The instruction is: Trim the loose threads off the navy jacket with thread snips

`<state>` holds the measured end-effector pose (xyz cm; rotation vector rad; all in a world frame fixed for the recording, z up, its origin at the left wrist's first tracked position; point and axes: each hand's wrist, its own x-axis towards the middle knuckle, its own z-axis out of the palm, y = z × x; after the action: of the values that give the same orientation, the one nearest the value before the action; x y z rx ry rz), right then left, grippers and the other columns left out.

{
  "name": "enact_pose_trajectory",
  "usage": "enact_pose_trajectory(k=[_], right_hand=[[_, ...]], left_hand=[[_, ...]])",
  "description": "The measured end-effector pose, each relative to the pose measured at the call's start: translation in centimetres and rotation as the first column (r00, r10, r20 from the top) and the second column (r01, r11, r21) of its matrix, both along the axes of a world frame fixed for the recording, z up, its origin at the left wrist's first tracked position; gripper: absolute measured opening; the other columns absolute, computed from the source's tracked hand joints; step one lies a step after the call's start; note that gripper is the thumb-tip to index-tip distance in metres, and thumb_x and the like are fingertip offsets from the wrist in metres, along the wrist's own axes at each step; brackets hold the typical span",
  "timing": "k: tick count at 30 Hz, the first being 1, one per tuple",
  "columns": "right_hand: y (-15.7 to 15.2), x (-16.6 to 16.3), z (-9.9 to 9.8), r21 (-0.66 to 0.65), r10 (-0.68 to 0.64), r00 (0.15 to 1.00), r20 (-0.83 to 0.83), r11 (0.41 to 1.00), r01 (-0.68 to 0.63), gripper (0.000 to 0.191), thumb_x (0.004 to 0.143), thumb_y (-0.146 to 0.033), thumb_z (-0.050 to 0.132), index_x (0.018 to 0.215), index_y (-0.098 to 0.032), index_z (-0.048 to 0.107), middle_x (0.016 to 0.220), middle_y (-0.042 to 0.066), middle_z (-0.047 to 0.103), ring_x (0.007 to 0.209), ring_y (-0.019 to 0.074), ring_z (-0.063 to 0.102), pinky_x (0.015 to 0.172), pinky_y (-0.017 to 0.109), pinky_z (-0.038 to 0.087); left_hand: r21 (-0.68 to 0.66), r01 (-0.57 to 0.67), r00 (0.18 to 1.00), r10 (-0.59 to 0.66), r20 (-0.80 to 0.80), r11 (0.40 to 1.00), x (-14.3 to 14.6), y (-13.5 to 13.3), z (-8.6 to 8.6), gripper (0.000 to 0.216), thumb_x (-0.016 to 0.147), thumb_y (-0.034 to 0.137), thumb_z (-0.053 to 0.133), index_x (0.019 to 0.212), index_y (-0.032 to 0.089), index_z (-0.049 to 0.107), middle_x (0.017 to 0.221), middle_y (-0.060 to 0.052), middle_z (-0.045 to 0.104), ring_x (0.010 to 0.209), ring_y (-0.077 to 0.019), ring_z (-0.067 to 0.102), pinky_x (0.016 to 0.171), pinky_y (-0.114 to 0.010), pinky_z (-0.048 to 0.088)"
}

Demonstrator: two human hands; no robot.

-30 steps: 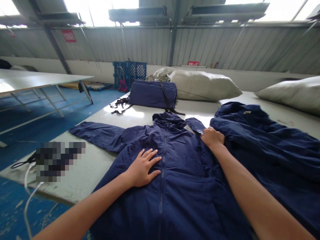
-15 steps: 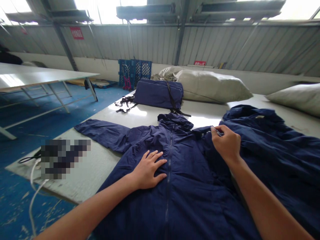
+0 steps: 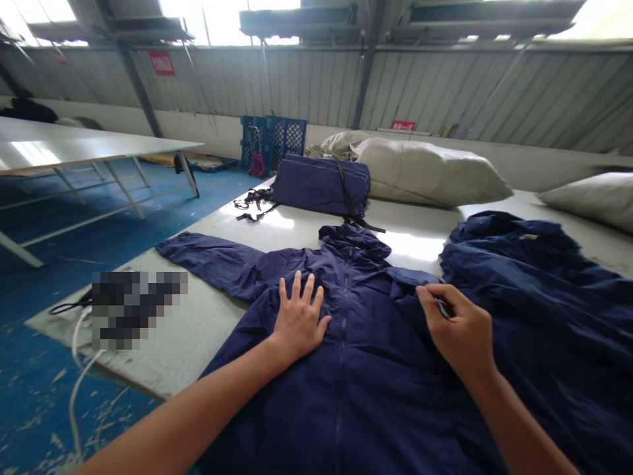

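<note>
A navy zip-up jacket [image 3: 380,369] with a hood lies front up, its left-hand sleeve stretched out toward the table's edge. My left hand [image 3: 299,320] rests flat on its chest, fingers spread, just left of the zipper [image 3: 343,336]. Beside the shoulder on the right, my right hand [image 3: 457,323] is closed with thumb and forefinger pinched together at the cloth. A small metal tool [image 3: 442,307] shows inside its curled fingers; most of it is hidden, and its kind is unclear. Whether the fingertips also grip the fabric, I cannot tell.
More navy garments [image 3: 539,297] are heaped at the right. Behind the jacket lie a folded navy bundle [image 3: 316,185] with black straps and a large pale sack [image 3: 430,170]. Blurred dark items [image 3: 133,307] and a white cable [image 3: 74,396] are at the left table edge.
My left hand has turned its fingers more upward and spread them on the chest. My right hand has come down and slightly right, nearer me, along the shoulder. The view has shifted a little.
</note>
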<state>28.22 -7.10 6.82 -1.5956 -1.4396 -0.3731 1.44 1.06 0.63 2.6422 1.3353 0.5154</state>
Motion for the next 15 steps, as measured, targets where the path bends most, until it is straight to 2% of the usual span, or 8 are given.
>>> enact_pose_trajectory(k=[2,4,6,9,12,15], right_hand=[[-0.1,-0.6,-0.5,0.003,0.045,0.999,0.028,0.999,-0.045,0.022,0.094,-0.040,0.067,0.082,-0.022,0.072,0.069,0.000,0.073,0.056,0.0154,0.066,0.057,0.025,0.047],[-0.1,-1.3,-1.0,0.005,0.097,0.993,0.059,0.995,-0.098,0.019,0.094,-0.037,0.068,0.082,-0.022,0.071,0.069,-0.001,0.073,0.057,0.0151,0.067,0.059,0.025,0.048],[-0.1,-1.9,-1.4,0.009,0.153,0.984,0.087,0.988,-0.154,0.015,0.094,-0.033,0.069,0.084,-0.022,0.070,0.071,-0.001,0.072,0.058,0.0145,0.067,0.061,0.024,0.049],[-0.2,-2.7,-2.1,0.003,0.250,0.961,0.115,0.968,-0.252,0.009,0.095,-0.027,0.069,0.087,-0.022,0.068,0.073,-0.002,0.071,0.059,0.0131,0.066,0.064,0.023,0.050],[-0.4,-3.1,-2.5,-0.029,0.365,0.923,0.125,0.931,-0.364,0.007,0.095,-0.020,0.066,0.089,-0.023,0.065,0.077,-0.001,0.070,0.063,0.0123,0.067,0.068,0.022,0.051],[-0.8,-3.5,-2.7,-0.059,0.471,0.875,0.117,0.882,-0.467,0.008,0.095,-0.015,0.064,0.092,-0.023,0.064,0.083,0.000,0.069,0.067,0.0121,0.068,0.069,0.021,0.053]], left_hand=[[-0.040,-0.054,0.999,0.054,0.005,0.998,0.0,-0.2,-0.9,0.072,0.096,0.056,0.056,0.154,0.013,0.053,0.169,-0.026,0.034,0.156,-0.0578,0.019,0.117,-0.086,0.006],[-0.084,-0.069,0.997,0.070,0.012,0.994,0.1,-0.5,-1.6,0.075,0.095,0.061,0.055,0.155,0.017,0.052,0.168,-0.025,0.037,0.155,-0.0586,0.022,0.116,-0.087,0.009],[-0.116,-0.072,0.997,0.076,0.033,0.991,0.3,-0.9,-2.0,0.075,0.095,0.061,0.055,0.156,0.019,0.051,0.169,-0.023,0.035,0.156,-0.0572,0.021,0.117,-0.086,0.008],[-0.164,-0.068,0.992,0.083,0.090,0.984,0.5,-1.4,-1.4,0.071,0.093,0.055,0.061,0.153,0.016,0.054,0.169,-0.024,0.036,0.157,-0.0566,0.018,0.118,-0.085,0.003],[-0.236,-0.007,0.980,0.054,0.193,0.972,0.7,-1.5,-0.3,0.054,0.093,0.040,0.065,0.140,0.014,0.064,0.163,-0.022,0.044,0.157,-0.0490,0.022,0.125,-0.076,0.008],[-0.378,0.100,0.943,0.034,0.330,0.920,1.6,-0.7,0.5,0.029,0.097,0.030,0.062,0.120,0.016,0.073,0.145,-0.016,0.062,0.146,-0.0347,0.045,0.125,-0.056,0.032]])
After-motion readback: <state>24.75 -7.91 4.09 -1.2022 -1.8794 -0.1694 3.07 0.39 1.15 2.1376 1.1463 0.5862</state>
